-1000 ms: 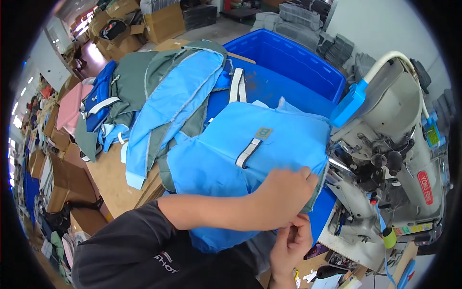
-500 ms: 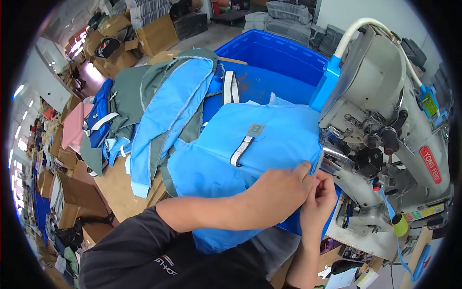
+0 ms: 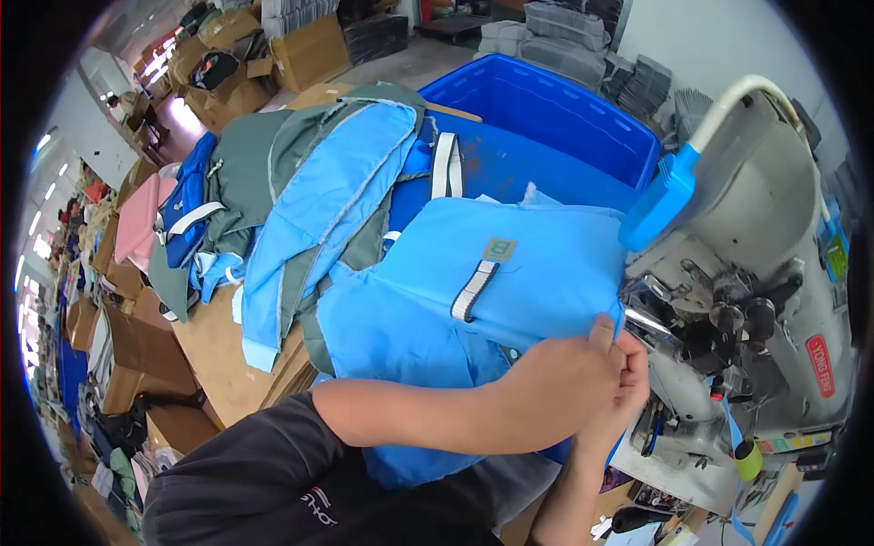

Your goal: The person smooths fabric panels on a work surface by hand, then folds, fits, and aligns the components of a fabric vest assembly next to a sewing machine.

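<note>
My left hand (image 3: 572,375) is closed over the right corner of a light blue bag piece (image 3: 546,246), fingertips pinching its edge. Right beside it, my right hand (image 3: 630,369) is curled at that same edge, its fingers partly hidden behind the left hand. The bag piece carries a small square label (image 3: 500,248) and a white-and-black strap loop (image 3: 474,291). Its edge lies close to the metal arm of an industrial sewing machine (image 3: 719,309), just right of my hands.
A large blue plastic bin (image 3: 546,91) stands behind the work. Green and blue sewn pieces (image 3: 319,196) are heaped at left on cardboard (image 3: 214,350). A pink piece (image 3: 141,223) lies farther left. Cartons (image 3: 146,359) line the floor; a distant person (image 3: 137,114) stands at upper left.
The view has shifted, so the machine sits lower and farther right. My hands have moved slightly with the fabric edge, and the right fingers now look more tucked behind the left hand.
</note>
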Demonstrator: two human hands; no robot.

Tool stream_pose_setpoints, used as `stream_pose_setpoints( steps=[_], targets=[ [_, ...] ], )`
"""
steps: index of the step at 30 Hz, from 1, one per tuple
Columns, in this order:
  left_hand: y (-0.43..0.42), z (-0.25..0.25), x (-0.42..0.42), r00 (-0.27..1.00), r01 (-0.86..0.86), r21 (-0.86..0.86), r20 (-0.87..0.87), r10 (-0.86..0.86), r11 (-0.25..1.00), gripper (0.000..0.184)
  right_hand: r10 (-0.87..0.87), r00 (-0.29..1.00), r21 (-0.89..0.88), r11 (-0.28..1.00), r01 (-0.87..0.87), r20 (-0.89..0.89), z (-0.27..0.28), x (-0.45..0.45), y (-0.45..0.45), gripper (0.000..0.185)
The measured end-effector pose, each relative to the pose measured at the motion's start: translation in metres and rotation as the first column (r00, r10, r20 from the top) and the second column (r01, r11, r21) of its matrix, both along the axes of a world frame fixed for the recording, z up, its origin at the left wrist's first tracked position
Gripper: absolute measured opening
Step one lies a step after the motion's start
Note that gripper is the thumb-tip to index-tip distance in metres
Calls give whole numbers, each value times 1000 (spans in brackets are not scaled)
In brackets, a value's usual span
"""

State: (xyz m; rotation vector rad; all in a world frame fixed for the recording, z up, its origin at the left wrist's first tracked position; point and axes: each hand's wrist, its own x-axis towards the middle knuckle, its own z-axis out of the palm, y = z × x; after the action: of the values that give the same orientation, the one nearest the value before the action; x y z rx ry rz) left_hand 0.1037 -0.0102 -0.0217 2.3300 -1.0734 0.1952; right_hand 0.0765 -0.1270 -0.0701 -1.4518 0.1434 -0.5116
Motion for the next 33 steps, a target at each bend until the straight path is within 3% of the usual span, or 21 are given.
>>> stream_pose_setpoints(
  steps=[3, 13, 16, 19, 24, 28, 33],
  targets=[
    [-3, 7, 8, 997, 32, 14, -68, -31, 999, 30, 8, 1000, 15, 1000, -8, -2, -5, 6, -6, 19],
    [-3, -16, 14, 991, -133, -290, -43, 125, 948, 18, 9, 990, -72, 997, -19, -144, -2, 5, -14, 20],
    [2, -24, 15, 992, -122, -319, -11, 126, 940, 19, 50, 998, -246, 968, -55, -28, -8, 1, -13, 15],
    [4, -22, 12, 996, -91, -283, -32, 85, 955, 19, 27, 995, -327, 943, -59, -99, -8, -6, -17, 11],
    [-4, -22, 8, 990, -87, -323, -136, 44, 942, 15, 54, 994, -251, 965, -77, -99, -9, -10, -20, 9],
    [-13, -28, 17, 990, -116, -338, -109, 84, 934, 12, 90, 993, -128, 987, -100, -81, -6, 1, -20, 9],
    [-10, -27, 21, 992, -76, -358, -120, 35, 930, 15, 139, 985, -112, 982, -150, -99, -8, 6, -28, 8]
  ],
)
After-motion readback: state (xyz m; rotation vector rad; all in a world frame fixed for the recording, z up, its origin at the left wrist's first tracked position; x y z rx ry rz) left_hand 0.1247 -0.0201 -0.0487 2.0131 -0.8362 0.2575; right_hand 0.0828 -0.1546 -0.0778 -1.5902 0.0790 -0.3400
